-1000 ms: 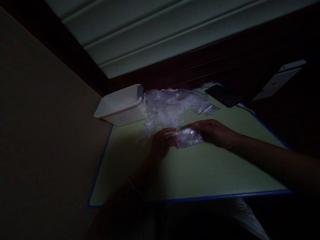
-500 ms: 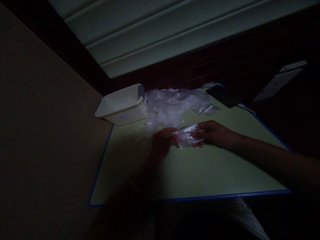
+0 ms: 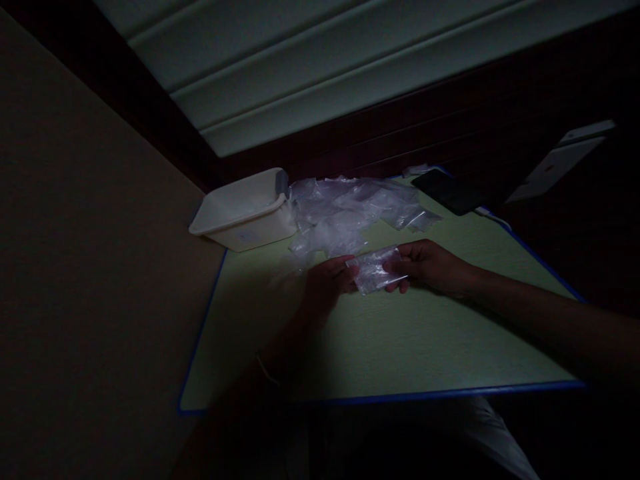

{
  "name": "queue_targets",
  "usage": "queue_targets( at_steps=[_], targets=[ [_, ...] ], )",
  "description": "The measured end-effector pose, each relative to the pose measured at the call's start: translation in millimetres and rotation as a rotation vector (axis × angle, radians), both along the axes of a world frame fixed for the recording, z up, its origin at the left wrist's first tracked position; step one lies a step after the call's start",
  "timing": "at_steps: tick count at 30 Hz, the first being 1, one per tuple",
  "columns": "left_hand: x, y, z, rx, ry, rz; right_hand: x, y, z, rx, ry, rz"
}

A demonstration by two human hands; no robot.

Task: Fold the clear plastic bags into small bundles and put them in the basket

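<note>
Between my two hands is a small clear plastic bag [image 3: 373, 272], held above the table [image 3: 425, 340]. My left hand [image 3: 327, 283] pinches its left edge between thumb and fingers. At the opposite edge, my right hand [image 3: 420, 263] grips the bag with the thumb on top and fingers beneath. Light glints off the creased plastic; whether anything is inside I cannot tell. Just beyond my hands lies a spread-out heap of similar clear bags [image 3: 345, 213].
A white plastic bin [image 3: 245, 223] stands at the table's back left corner, beside the heap. At the back right lies a dark phone-like slab [image 3: 447, 191] with a white cable [image 3: 494, 217] near it. A wall socket panel [image 3: 557, 167] is farther right.
The bag looks flatter and straighter between my fingers, with its lower edge slightly raised. Both hands stay in nearly the same place.
</note>
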State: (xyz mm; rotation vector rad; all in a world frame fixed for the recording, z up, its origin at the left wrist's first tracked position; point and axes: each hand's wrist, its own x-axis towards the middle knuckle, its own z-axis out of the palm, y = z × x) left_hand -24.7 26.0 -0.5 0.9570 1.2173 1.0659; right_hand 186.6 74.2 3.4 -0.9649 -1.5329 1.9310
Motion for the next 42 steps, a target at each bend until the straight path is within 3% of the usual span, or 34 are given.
queue_targets(
  at_steps=[8,20,27,34,38,42],
  targets=[
    [1,-3,6.6,-0.126,0.054,-0.117,2,1,-3.8,0.014,0.011,0.008],
    [1,-4,6.5,-0.085,0.090,-0.110,2,2,-1.9,0.015,0.056,-0.002],
    [-1,-2,7.8,-0.030,0.084,-0.053,5,2,0.5,-0.020,0.076,0.071],
    [1,-3,7.8,0.054,0.092,-0.008,6,1,1.6,-0.059,0.142,0.034],
    [3,-5,7.2,0.083,0.139,0.018,6,0,6.0,0.054,0.085,0.109],
    [4,-6,7.4,0.090,0.163,0.008,6,-3,7.5,0.309,0.020,0.144]
  ],
)
